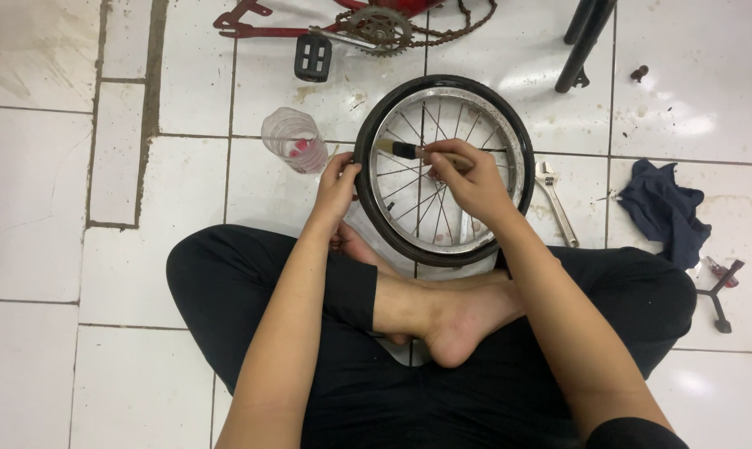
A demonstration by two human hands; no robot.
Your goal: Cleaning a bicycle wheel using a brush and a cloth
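— Bristles first: from the head view, our right hand pinches the handle of a small paintbrush, its bristle tip reaching left of our fingers onto the spokes near the inner rim. Our left hand is clamped on the outer tyre edge of the small bicycle wheel, which lies just beyond our crossed feet.

— What could go wrong from that grip?

— We judge the wheel could turn or skid on the glossy tiled floor, since only one hand steadies it. The brush sits between close spokes, so a slip might snag the bristles or rap our knuckles.

— Anything near the hands?

— A clear plastic cup with something pink inside stands just left of our left hand. An elbow or the tyre could tip it, we think. An adjustable wrench lies just right of the wheel, beyond our right wrist, and a dark cloth farther right.

— And above the wheel?

— A red bicycle frame with its chain and a pedal, well apart from both hands.
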